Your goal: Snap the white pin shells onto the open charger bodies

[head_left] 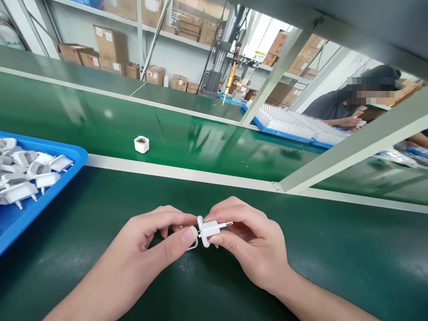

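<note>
Both hands meet over the dark green mat near the front edge. My right hand (249, 243) pinches a white plug part (210, 228) with metal pins pointing right. My left hand (152, 245) holds the other end, thumb pressed on a white housing piece (193, 243) mostly hidden behind the fingers. A blue tray (72, 156) at the left holds several more white plug parts (31, 174). A single white cube-shaped charger body (141, 144) sits on the green conveyor belt beyond the mat.
A grey rail (187, 171) divides the mat from the belt. A slanted metal frame post (351, 147) crosses the right side. Across the belt, another person leans over blue trays of white parts (294, 125). A dispensing machine (230, 76) and shelves of cardboard boxes stand behind.
</note>
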Demonstrator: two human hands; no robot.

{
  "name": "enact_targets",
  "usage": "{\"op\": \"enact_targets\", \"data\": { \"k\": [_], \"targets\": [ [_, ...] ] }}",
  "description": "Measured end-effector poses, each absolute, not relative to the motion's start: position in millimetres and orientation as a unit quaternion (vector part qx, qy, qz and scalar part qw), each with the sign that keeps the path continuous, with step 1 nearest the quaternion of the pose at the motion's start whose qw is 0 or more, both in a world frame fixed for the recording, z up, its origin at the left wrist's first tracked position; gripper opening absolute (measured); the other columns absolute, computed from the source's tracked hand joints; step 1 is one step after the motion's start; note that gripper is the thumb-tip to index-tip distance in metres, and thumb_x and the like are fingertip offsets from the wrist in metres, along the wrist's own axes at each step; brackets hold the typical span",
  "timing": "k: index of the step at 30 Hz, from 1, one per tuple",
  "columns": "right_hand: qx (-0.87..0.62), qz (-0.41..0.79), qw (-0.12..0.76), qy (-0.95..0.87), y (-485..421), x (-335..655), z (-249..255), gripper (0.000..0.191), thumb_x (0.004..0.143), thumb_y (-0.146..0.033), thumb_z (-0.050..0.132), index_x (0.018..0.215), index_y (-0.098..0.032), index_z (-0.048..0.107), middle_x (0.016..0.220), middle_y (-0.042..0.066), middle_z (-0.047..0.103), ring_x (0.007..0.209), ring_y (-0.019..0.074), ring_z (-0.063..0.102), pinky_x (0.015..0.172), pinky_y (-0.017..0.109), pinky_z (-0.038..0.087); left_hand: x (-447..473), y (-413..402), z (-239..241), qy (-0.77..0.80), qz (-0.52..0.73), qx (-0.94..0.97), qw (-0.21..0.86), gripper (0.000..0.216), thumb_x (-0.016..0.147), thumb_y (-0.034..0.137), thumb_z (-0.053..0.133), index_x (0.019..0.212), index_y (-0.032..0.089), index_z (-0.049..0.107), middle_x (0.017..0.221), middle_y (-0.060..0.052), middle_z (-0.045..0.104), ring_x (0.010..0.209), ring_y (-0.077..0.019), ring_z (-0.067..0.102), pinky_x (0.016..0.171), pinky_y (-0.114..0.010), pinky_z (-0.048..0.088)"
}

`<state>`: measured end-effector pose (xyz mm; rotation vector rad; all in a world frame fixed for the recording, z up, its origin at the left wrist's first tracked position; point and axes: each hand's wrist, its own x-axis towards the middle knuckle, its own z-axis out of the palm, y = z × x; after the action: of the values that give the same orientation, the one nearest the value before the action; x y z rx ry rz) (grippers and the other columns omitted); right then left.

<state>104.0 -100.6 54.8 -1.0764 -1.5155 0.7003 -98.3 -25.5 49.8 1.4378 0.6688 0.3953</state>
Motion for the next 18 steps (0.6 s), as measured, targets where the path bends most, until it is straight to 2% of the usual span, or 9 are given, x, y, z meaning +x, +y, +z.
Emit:
{"op": "enact_targets", "data": {
  "k": [4,11,18],
  "targets": [
    [-0.44,0.298,0.555,-0.64,-102,101,52,0.018,0.09,-0.017,0.08,0.107,-0.025,0.077,0.095,0.006,0.071,0.082,0.018,0.068,0.06,0.024,0.059,-96,-31,52,0.285,0.184,0.63,0.699,0.051,0.093,0.068,0.056,0.12,0.029,0.073,0.107,-0.002,0.066,0.1,-0.0211,0.055,0.084,-0.028,0.042],
    [-0.429,0.289,0.573,-0.636,-106,94,52,0.025,0.089,-0.008,0.078,0.108,-0.023,0.078,0.097,0.006,0.072,0.083,0.0175,0.069,0.065,0.024,0.061,-93,-32,47,0.258,0.219,0.636,0.694,0.036,0.095,0.057,0.061,0.112,0.029,0.077,0.098,-0.002,0.065,0.09,-0.0173,0.055,0.077,-0.024,0.044],
    [-0.422,0.294,0.601,-0.612,-111,89,45,0.028,0.089,-0.005,0.076,0.108,-0.025,0.078,0.092,0.005,0.071,0.075,0.0164,0.071,0.063,0.025,0.063,-86,-39,46,0.266,0.236,0.579,0.733,0.033,0.091,0.056,0.068,0.101,0.027,0.081,0.088,-0.003,0.059,0.086,-0.0164,0.055,0.08,-0.024,0.048]
  ]
}}
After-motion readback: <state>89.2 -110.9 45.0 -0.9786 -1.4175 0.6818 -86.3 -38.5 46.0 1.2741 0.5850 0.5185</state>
